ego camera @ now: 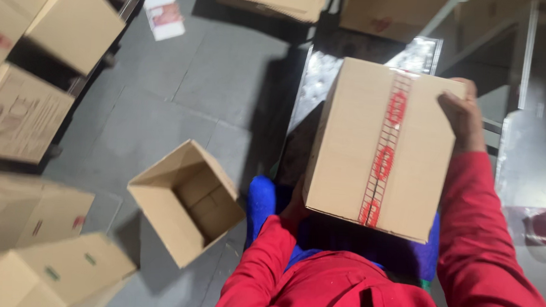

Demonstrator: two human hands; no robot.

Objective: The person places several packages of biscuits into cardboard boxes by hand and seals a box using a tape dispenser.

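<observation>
Open carton [185,199]: seen lower left of centre, on the floor.
Left hand [295,206]: pressed under the sealed box's near-left edge; fingers hidden, grip not discernible.
Sealed box [381,146]: held centre-right, long axis running away from the body.
Right hand [462,116]: fingers curled over the far-right corner.

My right hand [463,119] reaches forward on a nearly straight arm in a red sleeve, fingers curled over the far top corner of what I hold. My left hand [295,205] (mostly hidden, only its edge showing) sits low and close to my body, elbow bent, red sleeve too.
</observation>
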